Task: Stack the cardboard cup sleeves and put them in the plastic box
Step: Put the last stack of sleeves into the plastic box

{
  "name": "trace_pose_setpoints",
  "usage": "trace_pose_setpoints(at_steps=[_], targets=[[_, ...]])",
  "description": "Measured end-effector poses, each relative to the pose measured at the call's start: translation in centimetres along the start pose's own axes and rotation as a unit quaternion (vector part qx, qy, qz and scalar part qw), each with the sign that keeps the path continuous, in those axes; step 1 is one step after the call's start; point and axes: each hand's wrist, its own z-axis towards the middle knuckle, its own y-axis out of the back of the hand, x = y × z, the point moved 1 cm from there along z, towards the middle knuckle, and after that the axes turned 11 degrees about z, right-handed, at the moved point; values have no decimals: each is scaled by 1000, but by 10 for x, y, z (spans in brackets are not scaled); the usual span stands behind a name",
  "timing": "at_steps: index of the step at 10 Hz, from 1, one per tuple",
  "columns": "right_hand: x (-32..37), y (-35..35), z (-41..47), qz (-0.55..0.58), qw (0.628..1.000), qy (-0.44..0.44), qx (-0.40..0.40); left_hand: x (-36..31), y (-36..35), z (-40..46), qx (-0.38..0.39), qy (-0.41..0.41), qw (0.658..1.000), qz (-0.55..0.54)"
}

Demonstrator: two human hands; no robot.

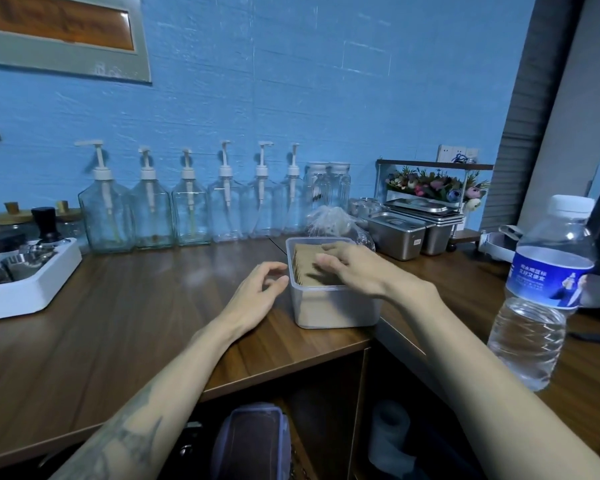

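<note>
The right hand lies over the open top of the plastic box, its fingers stretched out and resting on the upper edges of the cardboard cup sleeves, not curled round any of them. The left hand sits on the wooden counter just beside the box's left wall, fingers loosely bent and holding nothing; whether its fingertips touch the box cannot be told.

The sleeves stand on edge in a packed row inside the box, which rests near the counter's front corner. Behind the box lies a crumpled clear plastic bag. Along the blue wall stands a row of pump bottles, with steel containers to the right. A water bottle stands close at the right, and a white tray at the left.
</note>
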Motion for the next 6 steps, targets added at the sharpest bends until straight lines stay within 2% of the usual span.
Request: trace_pose_setpoints(at_steps=[1, 2, 3, 5, 6], targets=[[3, -18, -2, -82, 993, -75, 34, 0, -1, -2, -5, -9, 1000, 17], [4, -24, -5, -115, 987, -105, 34, 1, 0, -4, -12, -12, 999, 35], [5, -24, -6, -117, 990, -82, 18, 2, 1, -6, -31, -17, 998, 55], [2, -31, -13, -125, 985, -16, -119, 5, 11, -14, -56, -34, 993, 100], [11, -35, -13, -93, 979, 35, -181, 9, 25, -22, -71, -35, 989, 127]])
